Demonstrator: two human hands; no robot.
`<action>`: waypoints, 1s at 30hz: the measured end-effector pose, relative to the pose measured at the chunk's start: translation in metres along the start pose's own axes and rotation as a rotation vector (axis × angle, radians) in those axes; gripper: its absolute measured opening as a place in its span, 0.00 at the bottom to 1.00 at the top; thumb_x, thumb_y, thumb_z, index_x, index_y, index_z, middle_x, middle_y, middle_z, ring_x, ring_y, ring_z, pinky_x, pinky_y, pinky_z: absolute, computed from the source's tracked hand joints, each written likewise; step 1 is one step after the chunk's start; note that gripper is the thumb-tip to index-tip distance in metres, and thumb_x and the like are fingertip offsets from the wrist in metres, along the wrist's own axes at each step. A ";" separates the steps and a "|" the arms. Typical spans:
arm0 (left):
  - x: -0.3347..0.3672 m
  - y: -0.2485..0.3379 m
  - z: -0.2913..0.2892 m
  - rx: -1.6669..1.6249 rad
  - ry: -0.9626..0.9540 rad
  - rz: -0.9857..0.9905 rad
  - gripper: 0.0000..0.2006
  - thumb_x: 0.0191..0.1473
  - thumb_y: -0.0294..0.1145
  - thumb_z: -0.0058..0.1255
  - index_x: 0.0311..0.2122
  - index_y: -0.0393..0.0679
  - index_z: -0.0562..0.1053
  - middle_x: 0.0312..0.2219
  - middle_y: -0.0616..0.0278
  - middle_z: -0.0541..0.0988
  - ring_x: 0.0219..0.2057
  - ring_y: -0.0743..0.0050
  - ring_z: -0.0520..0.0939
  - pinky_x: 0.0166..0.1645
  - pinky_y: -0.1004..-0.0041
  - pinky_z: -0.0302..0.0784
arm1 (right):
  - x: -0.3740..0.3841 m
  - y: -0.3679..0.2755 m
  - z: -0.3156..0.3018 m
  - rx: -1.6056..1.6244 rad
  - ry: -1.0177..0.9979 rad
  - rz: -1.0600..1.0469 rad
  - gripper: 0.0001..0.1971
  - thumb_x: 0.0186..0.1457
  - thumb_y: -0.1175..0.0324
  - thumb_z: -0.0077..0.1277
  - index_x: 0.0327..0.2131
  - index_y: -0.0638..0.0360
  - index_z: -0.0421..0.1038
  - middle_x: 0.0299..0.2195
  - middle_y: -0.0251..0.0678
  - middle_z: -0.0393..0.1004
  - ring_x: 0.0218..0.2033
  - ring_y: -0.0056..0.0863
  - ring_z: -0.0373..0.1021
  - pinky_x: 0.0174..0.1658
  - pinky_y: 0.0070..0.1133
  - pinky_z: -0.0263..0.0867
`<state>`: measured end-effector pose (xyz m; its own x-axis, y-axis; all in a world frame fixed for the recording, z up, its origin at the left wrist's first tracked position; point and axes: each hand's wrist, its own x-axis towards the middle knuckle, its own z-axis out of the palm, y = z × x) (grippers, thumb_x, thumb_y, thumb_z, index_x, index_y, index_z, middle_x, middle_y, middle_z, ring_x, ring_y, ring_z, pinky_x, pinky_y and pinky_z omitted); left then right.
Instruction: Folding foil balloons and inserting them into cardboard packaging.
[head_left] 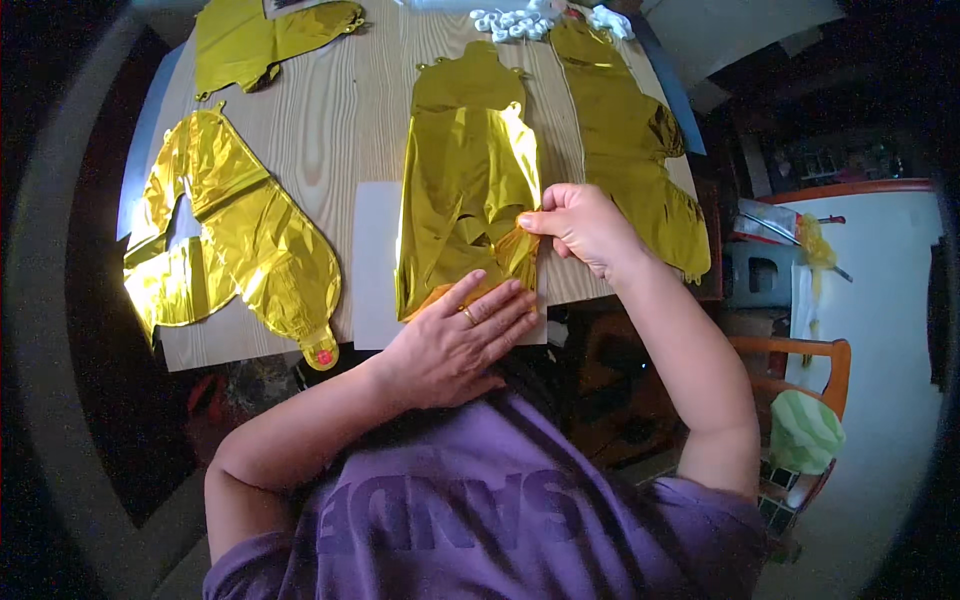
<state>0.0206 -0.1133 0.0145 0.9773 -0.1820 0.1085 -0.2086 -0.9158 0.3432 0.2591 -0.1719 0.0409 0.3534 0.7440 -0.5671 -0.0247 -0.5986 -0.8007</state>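
Gold foil balloon (pixel 462 200) lies flat at twelve o'clock; the left hand (pixel 462 335) presses it open-palmed, the right hand (pixel 580 225) pinches its edge. It seems uninflated, like its neighbours.

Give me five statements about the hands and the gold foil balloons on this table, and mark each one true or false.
1. The left hand lies flat on the lower end of the middle balloon. True.
2. The right hand pinches that balloon's right edge. True.
3. The balloons are blown up. False: all lie flat.
4. The table is glass. False: it is light wood.
5. White paper lies under the middle balloon. True.
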 end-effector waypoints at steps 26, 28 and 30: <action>0.008 -0.012 -0.005 -0.115 0.030 0.153 0.33 0.56 0.51 0.50 0.64 0.49 0.61 0.66 0.57 0.59 0.68 0.53 0.56 0.70 0.47 0.45 | -0.010 0.021 0.029 -0.894 0.737 -0.752 0.23 0.52 0.75 0.57 0.53 0.56 0.63 0.33 0.42 0.72 0.36 0.41 0.71 0.37 0.32 0.68; 0.006 -0.016 -0.009 -0.253 0.119 0.129 0.30 0.55 0.47 0.53 0.60 0.45 0.64 0.60 0.51 0.63 0.64 0.47 0.60 0.69 0.47 0.50 | -0.031 0.021 0.032 -0.937 0.637 -0.801 0.17 0.54 0.74 0.55 0.48 0.60 0.67 0.42 0.45 0.70 0.40 0.45 0.69 0.43 0.36 0.67; 0.005 -0.017 -0.012 -0.370 0.253 0.089 0.26 0.53 0.43 0.56 0.54 0.42 0.67 0.53 0.47 0.67 0.59 0.44 0.65 0.66 0.48 0.56 | -0.045 0.031 0.034 -0.923 0.583 -0.846 0.15 0.54 0.74 0.54 0.47 0.62 0.69 0.45 0.45 0.70 0.42 0.44 0.69 0.47 0.36 0.65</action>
<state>0.0289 -0.0949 0.0204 0.9248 -0.1184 0.3616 -0.3353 -0.7028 0.6275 0.2109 -0.2138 0.0346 0.2925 0.8825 0.3682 0.9333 -0.1797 -0.3108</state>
